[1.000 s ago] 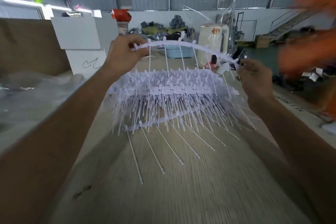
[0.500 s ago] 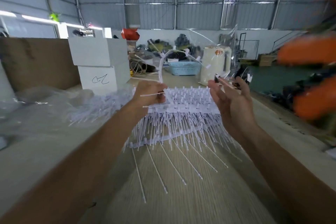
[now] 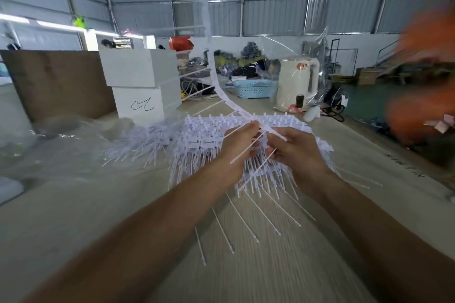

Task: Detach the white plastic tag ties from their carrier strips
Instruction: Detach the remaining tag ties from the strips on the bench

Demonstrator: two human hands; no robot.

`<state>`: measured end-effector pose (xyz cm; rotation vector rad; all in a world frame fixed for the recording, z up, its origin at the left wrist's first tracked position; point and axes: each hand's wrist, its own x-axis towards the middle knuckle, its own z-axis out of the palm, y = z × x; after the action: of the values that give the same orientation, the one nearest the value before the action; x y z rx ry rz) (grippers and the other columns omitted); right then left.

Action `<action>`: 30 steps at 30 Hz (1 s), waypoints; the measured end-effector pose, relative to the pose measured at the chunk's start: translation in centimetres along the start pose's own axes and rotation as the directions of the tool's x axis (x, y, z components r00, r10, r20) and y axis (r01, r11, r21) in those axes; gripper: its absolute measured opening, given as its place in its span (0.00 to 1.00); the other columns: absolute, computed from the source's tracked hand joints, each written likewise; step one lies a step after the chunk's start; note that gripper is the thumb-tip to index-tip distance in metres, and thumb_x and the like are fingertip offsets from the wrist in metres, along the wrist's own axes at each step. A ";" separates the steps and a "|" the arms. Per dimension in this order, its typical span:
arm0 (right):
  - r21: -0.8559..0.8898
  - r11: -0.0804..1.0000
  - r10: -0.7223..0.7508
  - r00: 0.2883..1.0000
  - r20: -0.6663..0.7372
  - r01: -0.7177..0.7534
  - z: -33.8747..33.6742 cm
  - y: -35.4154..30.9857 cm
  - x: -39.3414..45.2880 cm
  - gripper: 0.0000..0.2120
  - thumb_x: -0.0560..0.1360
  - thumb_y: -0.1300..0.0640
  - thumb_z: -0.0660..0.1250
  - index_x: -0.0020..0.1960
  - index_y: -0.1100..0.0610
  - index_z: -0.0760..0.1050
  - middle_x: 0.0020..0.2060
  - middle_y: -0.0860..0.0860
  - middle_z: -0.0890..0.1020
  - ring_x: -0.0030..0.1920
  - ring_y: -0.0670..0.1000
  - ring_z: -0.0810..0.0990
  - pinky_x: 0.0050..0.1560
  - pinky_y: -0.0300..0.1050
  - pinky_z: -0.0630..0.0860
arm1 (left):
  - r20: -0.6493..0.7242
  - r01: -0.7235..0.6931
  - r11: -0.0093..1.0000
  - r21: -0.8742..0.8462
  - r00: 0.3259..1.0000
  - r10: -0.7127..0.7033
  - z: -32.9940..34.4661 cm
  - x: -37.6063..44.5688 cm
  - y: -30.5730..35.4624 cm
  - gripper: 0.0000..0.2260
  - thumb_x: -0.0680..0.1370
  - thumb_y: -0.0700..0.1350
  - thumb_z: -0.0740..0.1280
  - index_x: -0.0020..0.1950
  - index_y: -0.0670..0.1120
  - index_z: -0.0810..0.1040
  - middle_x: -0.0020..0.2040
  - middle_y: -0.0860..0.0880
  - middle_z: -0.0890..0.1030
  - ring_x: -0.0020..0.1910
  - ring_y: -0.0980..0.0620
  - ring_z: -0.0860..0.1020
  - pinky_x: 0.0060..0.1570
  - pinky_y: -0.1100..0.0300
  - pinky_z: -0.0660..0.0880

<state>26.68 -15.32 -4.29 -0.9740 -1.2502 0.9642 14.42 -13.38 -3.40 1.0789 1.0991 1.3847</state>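
A long white carrier strip (image 3: 213,69) curves upward from my hands, with several thin tag ties sticking out to its left. My left hand (image 3: 238,145) grips the strip's lower end with curled fingers. My right hand (image 3: 294,148) pinches a tie (image 3: 253,147) near that same end, close beside the left hand. Under both hands lies a big heap of white tie strips (image 3: 204,138) on the wooden table (image 3: 246,265). A strip with long ties (image 3: 246,224) fans out toward me.
White boxes (image 3: 140,81) stand at the back left beside a brown board (image 3: 56,81). A white kettle (image 3: 296,83) and a blue basket (image 3: 254,88) sit at the far end. Clear plastic wrap (image 3: 49,135) lies left. Blurred orange shapes (image 3: 423,76) fill the right edge.
The strip went from being stretched level between both hands to standing upright. My right hand let go, opened, and now has come back to pinch a tie beside the left hand.
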 end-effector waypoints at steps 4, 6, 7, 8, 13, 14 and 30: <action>0.155 0.984 0.100 0.992 -0.077 -0.088 -1.5 0.0 1.1 0.04 0.79 0.66 0.66 0.47 0.62 0.78 0.32 0.54 0.76 0.30 0.47 0.75 0.30 0.37 0.75 | 0.104 0.035 0.993 0.114 0.993 -0.047 -0.3 -1.4 0.4 0.10 0.82 0.45 0.65 0.57 0.40 0.82 0.42 0.47 0.81 0.39 0.51 0.78 0.35 0.61 0.76; 0.186 0.971 0.166 0.984 -0.059 -0.153 -2.0 0.7 1.4 0.06 0.80 0.65 0.66 0.45 0.60 0.77 0.32 0.54 0.76 0.28 0.47 0.74 0.30 0.37 0.75 | 0.142 -0.164 0.915 0.370 0.983 0.119 -0.7 -1.8 0.7 0.08 0.81 0.44 0.67 0.52 0.45 0.85 0.42 0.52 0.83 0.38 0.55 0.79 0.34 0.65 0.76; 0.184 0.964 0.201 0.979 -0.037 -0.191 -2.1 1.0 1.5 0.07 0.80 0.65 0.66 0.44 0.59 0.76 0.32 0.54 0.75 0.28 0.46 0.74 0.30 0.37 0.75 | 0.174 -0.286 0.818 0.499 0.958 0.229 -1.0 -1.9 0.9 0.08 0.81 0.44 0.67 0.51 0.48 0.86 0.45 0.54 0.84 0.39 0.59 0.79 0.37 0.67 0.75; 0.185 0.957 0.229 0.973 -0.015 -0.222 -2.1 1.3 1.5 0.08 0.80 0.65 0.65 0.43 0.58 0.75 0.32 0.54 0.75 0.28 0.47 0.74 0.30 0.37 0.75 | 0.219 -0.385 0.703 0.597 0.922 0.319 -1.3 -2.0 1.2 0.08 0.81 0.45 0.66 0.52 0.49 0.86 0.48 0.57 0.83 0.42 0.62 0.79 0.40 0.68 0.73; 0.366 0.906 0.215 0.976 0.032 -0.212 -1.8 0.5 1.8 0.05 0.81 0.66 0.63 0.53 0.57 0.74 0.40 0.55 0.80 0.31 0.46 0.77 0.31 0.38 0.76 | 0.464 -0.653 0.308 0.691 0.729 0.504 -3.2 -1.7 1.6 0.12 0.80 0.37 0.64 0.58 0.49 0.83 0.62 0.51 0.78 0.61 0.53 0.75 0.62 0.60 0.70; 0.398 0.896 0.197 0.980 0.038 -0.196 -2.0 0.1 1.9 0.06 0.81 0.66 0.63 0.55 0.57 0.75 0.43 0.55 0.82 0.32 0.46 0.77 0.32 0.38 0.76 | 0.466 -0.676 0.286 0.679 0.698 0.544 -3.6 -1.6 1.6 0.13 0.79 0.35 0.64 0.57 0.48 0.83 0.61 0.50 0.79 0.61 0.51 0.76 0.62 0.57 0.72; 0.814 0.546 0.083 0.980 0.182 -0.197 -4.8 -1.6 1.8 0.14 0.79 0.69 0.56 0.62 0.63 0.73 0.46 0.59 0.82 0.30 0.46 0.66 0.33 0.35 0.72 | 0.421 -0.432 0.894 0.121 0.838 0.348 -10.9 0.7 11.1 0.09 0.83 0.46 0.63 0.58 0.47 0.82 0.60 0.44 0.83 0.57 0.45 0.83 0.51 0.53 0.82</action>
<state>31.67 -14.31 -2.55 -0.2370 -0.6350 1.5665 1.72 -14.12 5.60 1.7320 0.7628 1.2963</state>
